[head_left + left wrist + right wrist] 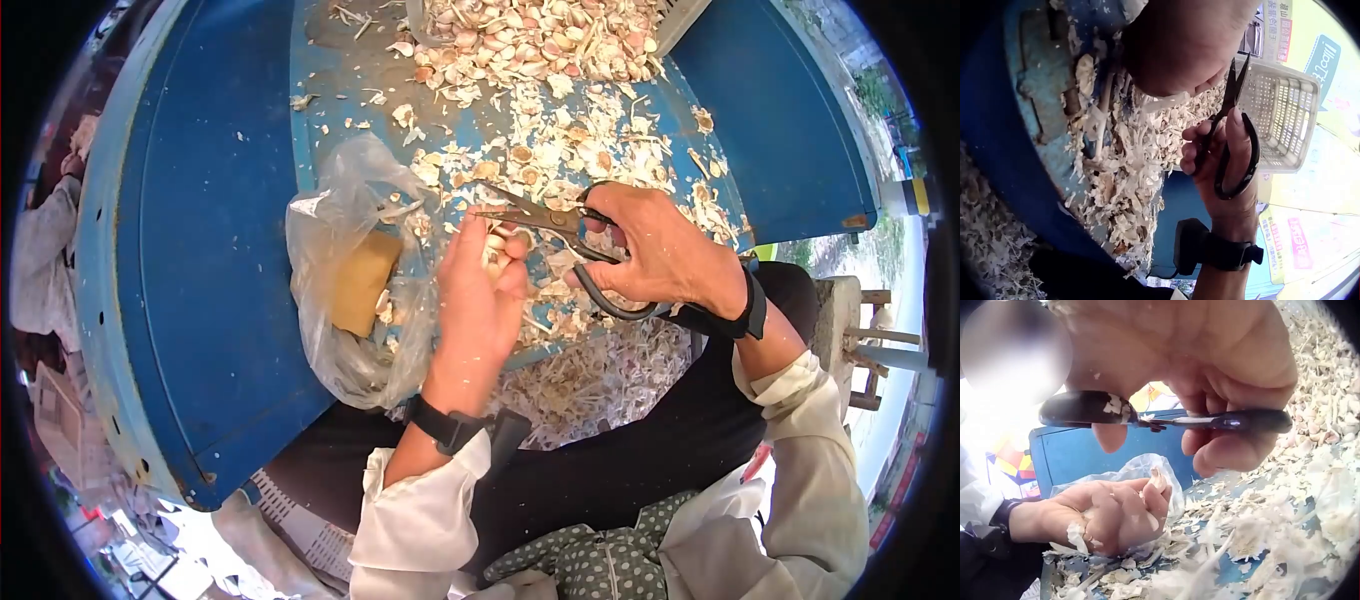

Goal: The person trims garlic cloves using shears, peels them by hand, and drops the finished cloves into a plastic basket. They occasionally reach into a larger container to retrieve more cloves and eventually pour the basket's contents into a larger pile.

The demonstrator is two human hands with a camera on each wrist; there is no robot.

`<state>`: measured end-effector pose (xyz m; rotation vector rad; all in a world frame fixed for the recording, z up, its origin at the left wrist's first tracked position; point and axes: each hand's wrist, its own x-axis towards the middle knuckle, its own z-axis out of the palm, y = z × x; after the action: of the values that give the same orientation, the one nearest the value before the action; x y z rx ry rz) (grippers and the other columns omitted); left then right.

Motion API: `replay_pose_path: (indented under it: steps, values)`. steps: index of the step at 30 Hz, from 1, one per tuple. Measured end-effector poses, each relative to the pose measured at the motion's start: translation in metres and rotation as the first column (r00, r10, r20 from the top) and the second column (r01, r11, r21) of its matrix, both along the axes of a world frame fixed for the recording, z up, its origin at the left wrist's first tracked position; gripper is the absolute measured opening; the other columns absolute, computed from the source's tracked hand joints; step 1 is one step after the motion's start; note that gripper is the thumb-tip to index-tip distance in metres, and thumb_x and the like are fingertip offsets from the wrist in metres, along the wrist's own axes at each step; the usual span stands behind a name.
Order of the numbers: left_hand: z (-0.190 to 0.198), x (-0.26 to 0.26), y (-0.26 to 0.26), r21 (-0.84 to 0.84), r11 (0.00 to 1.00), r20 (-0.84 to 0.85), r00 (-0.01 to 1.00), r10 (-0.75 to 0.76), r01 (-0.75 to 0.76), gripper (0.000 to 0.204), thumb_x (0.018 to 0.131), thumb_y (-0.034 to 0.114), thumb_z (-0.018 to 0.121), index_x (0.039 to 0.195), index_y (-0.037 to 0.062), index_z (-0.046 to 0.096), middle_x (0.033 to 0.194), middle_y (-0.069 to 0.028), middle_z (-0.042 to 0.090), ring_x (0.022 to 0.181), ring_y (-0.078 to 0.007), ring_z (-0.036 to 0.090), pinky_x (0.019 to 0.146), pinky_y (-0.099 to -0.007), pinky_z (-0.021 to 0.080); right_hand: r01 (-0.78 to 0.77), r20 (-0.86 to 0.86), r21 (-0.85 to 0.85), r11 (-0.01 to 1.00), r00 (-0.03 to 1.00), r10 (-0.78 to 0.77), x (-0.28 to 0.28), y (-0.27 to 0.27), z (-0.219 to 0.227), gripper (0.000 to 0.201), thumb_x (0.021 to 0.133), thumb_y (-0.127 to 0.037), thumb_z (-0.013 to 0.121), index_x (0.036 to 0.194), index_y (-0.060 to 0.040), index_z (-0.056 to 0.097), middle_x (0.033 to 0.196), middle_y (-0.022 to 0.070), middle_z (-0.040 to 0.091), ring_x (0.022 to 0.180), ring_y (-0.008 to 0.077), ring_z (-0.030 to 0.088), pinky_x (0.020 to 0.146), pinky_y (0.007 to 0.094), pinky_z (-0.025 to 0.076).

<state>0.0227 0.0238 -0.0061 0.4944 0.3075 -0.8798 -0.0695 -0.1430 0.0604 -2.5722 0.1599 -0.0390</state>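
Note:
My left hand [478, 310] holds garlic cloves [494, 254] in its curled fingers. In the right wrist view one clove [1158, 480] shows at the fingertips of the left hand [1110, 515]. My right hand [668, 245] grips a pair of dark scissors [545, 216] by the loop handles. The blades stand partly apart, their tips just over the left fingertips. In the left wrist view the scissors [1230, 94] point upward, with the right thumb and fingers in the loops. The left palm faces up, and its fingers hide part of the cloves.
A clear plastic bag [315, 290] with a tan block [366, 284] inside lies left of my left hand. Garlic cloves [530, 42] are heaped at the back of the blue table [240, 220], with loose skins [590, 140] scattered nearer. A white plastic basket [1282, 119] stands beyond.

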Motion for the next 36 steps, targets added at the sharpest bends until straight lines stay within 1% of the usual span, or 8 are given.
replay_pose_path:
  steps: [11,14,17,23,28,30,33,36]
  values:
    - [0.002,-0.002,0.003,0.127,0.99,0.233,0.972,0.022,-0.053,0.023,0.092,0.02,0.062,0.108,0.0071,0.052,0.088,-0.0016,0.057,0.072,-0.0081,0.051,0.052,-0.0181,0.037,0.003,-0.205,0.095,0.995,0.979,0.016,-0.008,0.012,0.008,0.032,0.076,-0.025,0.068,0.071,0.0044,0.056,0.059,0.0222,0.058,0.059,0.0429,0.058,0.054,0.0428,0.047]
    - [-0.002,-0.002,0.003,0.15,0.987,0.236,0.972,0.018,-0.055,0.024,0.091,0.018,0.063,0.11,0.0065,0.053,0.087,-0.0016,0.058,0.071,-0.008,0.051,0.053,-0.0183,0.037,-0.055,-0.156,0.087,0.995,0.985,0.068,-0.011,0.008,-0.004,0.036,0.079,-0.027,0.068,0.068,0.005,0.055,0.056,0.0192,0.057,0.053,0.035,0.06,0.05,0.0387,0.046]
    - [0.004,-0.005,0.004,0.127,0.991,0.272,0.962,0.006,-0.042,0.024,0.091,0.016,0.062,0.111,0.0059,0.053,0.086,-0.0017,0.058,0.07,-0.008,0.051,0.052,-0.0183,0.037,0.251,-0.448,0.629,0.735,0.89,0.08,-0.013,0.012,0.005,0.037,0.088,-0.03,0.064,0.068,0.0001,0.058,0.049,0.0008,0.052,0.039,0.0063,0.05,0.037,0.0222,0.038]
    - [0.022,-0.01,0.016,-0.094,0.989,0.222,0.971,-0.086,0.11,0.027,0.091,0.014,0.061,0.116,0.0067,0.053,0.095,-0.0085,0.058,0.069,-0.0076,0.05,0.048,-0.0135,0.04,0.358,-0.444,0.757,0.547,0.896,0.028,-0.034,0.012,0.023,0.046,0.086,-0.038,0.062,0.06,-0.0015,0.055,0.045,0.0018,0.049,0.036,0.0079,0.046,0.035,0.0209,0.034]
    - [0.091,-0.052,0.138,-0.272,0.936,0.337,0.933,-0.127,0.226,0.024,0.092,0.012,0.059,0.115,0.007,0.055,0.092,-0.0103,0.054,0.066,-0.0079,0.048,0.038,-0.0129,0.035,0.379,-0.257,0.816,0.437,0.915,-0.312,-0.063,-0.019,-0.009,0.035,0.094,-0.038,0.05,0.077,-0.0079,0.044,0.058,-0.0008,0.045,0.033,0.0032,0.034,0.031,0.0171,0.023]
    - [0.095,-0.081,0.223,-0.255,0.966,0.34,0.931,0.134,-0.045,0.026,0.089,0.015,0.064,0.111,0.0052,0.055,0.083,-0.0098,0.051,0.057,-0.0086,0.045,0.036,-0.0144,0.034,0.376,-0.298,0.806,0.457,0.925,-0.236,-0.071,-0.041,-0.018,0.034,0.094,-0.039,0.051,0.078,-0.0093,0.044,0.058,-0.0014,0.045,0.036,0.0022,0.036,0.032,0.0174,0.023]
    - [0.067,-0.117,0.353,0.074,0.828,0.38,0.783,0.492,-0.556,0.025,0.091,0.012,0.06,0.114,0.0066,0.051,0.094,-0.0111,0.049,0.064,-0.0073,0.044,0.041,-0.0094,0.037,0.367,-0.259,0.769,0.524,0.928,-0.269,-0.066,-0.025,-0.011,0.035,0.092,-0.039,0.053,0.075,-0.0082,0.049,0.055,-0.001,0.046,0.039,0.0044,0.039,0.035,0.0182,0.027]
    - [0.009,-0.126,0.43,0.764,0.273,0.453,0.788,0.418,-0.584,0.03,0.094,0.026,0.057,0.12,0.0122,0.051,0.102,-0.0023,0.051,0.084,-0.0115,0.052,0.07,-0.0241,0.049,0.336,-0.198,0.734,0.59,0.937,-0.287,-0.061,-0.016,0.002,0.029,0.086,-0.033,0.063,0.08,-0.0049,0.057,0.062,0.0016,0.054,0.05,0.0081,0.05,0.046,0.0213,0.037]
